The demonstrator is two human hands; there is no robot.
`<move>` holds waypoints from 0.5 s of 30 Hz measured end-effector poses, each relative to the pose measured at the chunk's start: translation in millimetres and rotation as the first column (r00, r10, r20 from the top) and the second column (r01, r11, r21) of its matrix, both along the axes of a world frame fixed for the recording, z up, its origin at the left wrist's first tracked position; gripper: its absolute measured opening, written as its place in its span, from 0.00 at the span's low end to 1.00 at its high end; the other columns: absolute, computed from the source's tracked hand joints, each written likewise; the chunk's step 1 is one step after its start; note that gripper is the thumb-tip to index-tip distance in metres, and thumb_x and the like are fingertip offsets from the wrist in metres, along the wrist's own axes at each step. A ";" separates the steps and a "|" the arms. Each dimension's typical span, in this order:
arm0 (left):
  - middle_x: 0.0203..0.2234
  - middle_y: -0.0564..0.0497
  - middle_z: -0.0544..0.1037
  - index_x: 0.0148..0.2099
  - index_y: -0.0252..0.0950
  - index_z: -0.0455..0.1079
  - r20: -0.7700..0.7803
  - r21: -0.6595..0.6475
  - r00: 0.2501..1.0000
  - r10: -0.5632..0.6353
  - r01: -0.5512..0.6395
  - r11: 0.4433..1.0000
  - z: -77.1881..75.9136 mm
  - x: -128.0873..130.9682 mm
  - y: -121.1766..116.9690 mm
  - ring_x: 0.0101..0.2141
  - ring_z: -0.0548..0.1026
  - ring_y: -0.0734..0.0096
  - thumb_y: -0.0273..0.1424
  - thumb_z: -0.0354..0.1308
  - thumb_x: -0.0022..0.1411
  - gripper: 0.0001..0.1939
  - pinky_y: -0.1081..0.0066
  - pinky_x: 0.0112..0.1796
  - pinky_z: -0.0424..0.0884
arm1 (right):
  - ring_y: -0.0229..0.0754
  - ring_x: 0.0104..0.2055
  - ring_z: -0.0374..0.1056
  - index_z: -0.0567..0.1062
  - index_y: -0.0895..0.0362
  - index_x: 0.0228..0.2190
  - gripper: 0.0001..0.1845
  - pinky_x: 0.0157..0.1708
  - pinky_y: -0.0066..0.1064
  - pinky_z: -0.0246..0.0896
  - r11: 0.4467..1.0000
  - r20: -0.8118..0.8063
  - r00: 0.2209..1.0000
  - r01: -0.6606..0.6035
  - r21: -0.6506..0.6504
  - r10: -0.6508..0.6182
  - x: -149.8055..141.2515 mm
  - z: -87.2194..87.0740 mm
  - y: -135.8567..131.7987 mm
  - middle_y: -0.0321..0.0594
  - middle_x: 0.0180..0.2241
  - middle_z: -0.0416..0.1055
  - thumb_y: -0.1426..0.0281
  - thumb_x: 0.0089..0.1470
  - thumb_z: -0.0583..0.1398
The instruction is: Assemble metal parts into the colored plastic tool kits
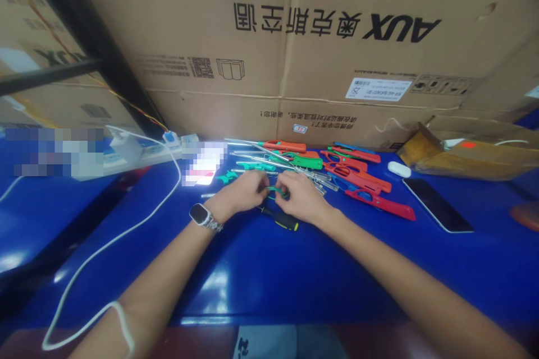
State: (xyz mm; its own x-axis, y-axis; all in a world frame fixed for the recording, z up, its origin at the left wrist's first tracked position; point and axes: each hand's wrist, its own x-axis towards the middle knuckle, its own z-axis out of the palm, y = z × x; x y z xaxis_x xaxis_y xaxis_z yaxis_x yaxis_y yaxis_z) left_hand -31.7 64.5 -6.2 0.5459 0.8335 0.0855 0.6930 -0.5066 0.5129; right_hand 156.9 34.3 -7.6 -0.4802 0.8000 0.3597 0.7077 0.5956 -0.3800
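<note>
Yr L hand (252, 189) & R hand (302, 196) pinch green part (273, 188), fingers nearly closed, nr bench (252, 275) back edge; best grip lightly.

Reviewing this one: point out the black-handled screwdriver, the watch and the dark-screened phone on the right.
Black-handled screwdriver (281, 219): head view, on the middle of its handle.
Watch (199, 214): head view, on its dark face.
Dark-screened phone (438, 206): head view, mid-screen.

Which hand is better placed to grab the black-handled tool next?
Probably your right hand: the black-handled tool's grip lies close beside it, farther from your left hand. Both have fingertips at a small green piece.
</note>
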 end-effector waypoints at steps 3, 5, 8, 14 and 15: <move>0.27 0.50 0.73 0.35 0.36 0.67 -0.017 0.031 1.000 -0.023 0.024 0.999 -3.5 -0.2 -0.7 0.27 0.69 0.67 0.26 0.54 0.59 0.01 0.68 0.29 0.64 | 0.40 0.32 0.64 0.66 0.55 0.28 0.06 0.36 0.32 0.53 1.000 -0.014 1.000 0.007 0.014 -0.007 -0.7 -2.5 -1.0 0.35 0.28 0.69 0.77 0.49 0.58; 0.29 0.48 0.72 0.35 0.36 0.66 -0.018 0.052 1.000 -0.023 0.024 0.998 -4.2 0.0 -1.8 0.28 0.69 0.66 0.26 0.53 0.60 0.01 0.67 0.31 0.65 | 0.40 0.31 0.64 0.65 0.55 0.26 0.08 0.36 0.32 0.53 1.000 -0.016 1.000 0.012 0.021 -0.011 -0.6 -2.9 -1.4 0.35 0.27 0.68 0.78 0.48 0.58; 0.32 0.46 0.72 0.35 0.36 0.64 -0.013 0.074 1.000 -0.021 0.022 0.997 -5.0 0.4 -3.8 0.31 0.69 0.64 0.27 0.51 0.62 0.03 0.65 0.34 0.67 | 0.39 0.31 0.63 0.66 0.55 0.26 0.07 0.35 0.31 0.52 1.000 -0.029 0.999 0.026 -0.003 -0.026 0.8 -0.9 -1.1 0.34 0.27 0.68 0.78 0.48 0.59; 0.33 0.46 0.72 0.39 0.37 0.62 -0.018 0.059 1.000 -0.003 0.005 0.998 -6.6 -1.2 -7.3 0.33 0.71 0.63 0.30 0.48 0.67 0.03 0.65 0.35 0.67 | 0.40 0.32 0.64 0.70 0.55 0.32 0.04 0.35 0.31 0.55 0.999 -0.004 0.999 0.034 -0.012 -0.034 6.1 4.1 0.6 0.36 0.31 0.68 0.75 0.53 0.60; 0.32 0.47 0.73 0.40 0.37 0.61 -0.019 0.050 1.000 0.000 0.001 0.999 -6.3 -1.6 -7.5 0.32 0.72 0.63 0.30 0.48 0.68 0.03 0.65 0.34 0.66 | 0.40 0.33 0.64 0.71 0.55 0.32 0.04 0.35 0.31 0.55 0.999 0.007 0.999 0.046 -0.002 -0.046 6.5 4.3 0.8 0.37 0.32 0.68 0.75 0.53 0.60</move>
